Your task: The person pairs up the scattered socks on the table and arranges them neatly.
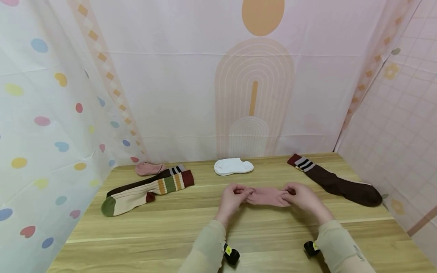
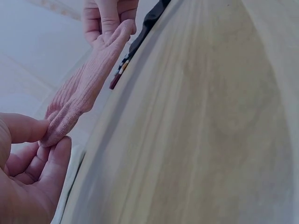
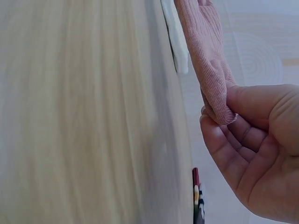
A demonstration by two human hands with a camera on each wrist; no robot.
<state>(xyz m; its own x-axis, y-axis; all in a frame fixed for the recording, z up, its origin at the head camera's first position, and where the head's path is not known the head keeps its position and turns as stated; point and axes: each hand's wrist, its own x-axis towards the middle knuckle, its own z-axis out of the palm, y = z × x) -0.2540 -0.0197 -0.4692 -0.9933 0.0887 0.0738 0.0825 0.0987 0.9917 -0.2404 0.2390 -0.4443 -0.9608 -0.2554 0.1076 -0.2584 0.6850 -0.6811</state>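
Note:
A pink ribbed sock (image 1: 268, 196) is stretched sideways between both hands, held above the wooden table. My left hand (image 1: 233, 199) pinches its left end between thumb and fingers, as the left wrist view also shows on the sock (image 2: 77, 95). The other end is pinched by my right hand (image 1: 303, 197); in the right wrist view the thumb and forefinger meet on the sock's tip (image 3: 218, 109). Behind the hands, near the table's back edge, lies a white ankle sock (image 1: 233, 167), or a pair stacked flat.
On the table (image 1: 153, 242), a second pink sock (image 1: 149, 168) lies at the back left. In front of it are a dark sock (image 1: 136, 186) and a cream sock with green toe and stripes (image 1: 136, 198). Dark brown socks (image 1: 336, 182) lie at the right. Patterned cloth (image 1: 181, 94) hangs behind.

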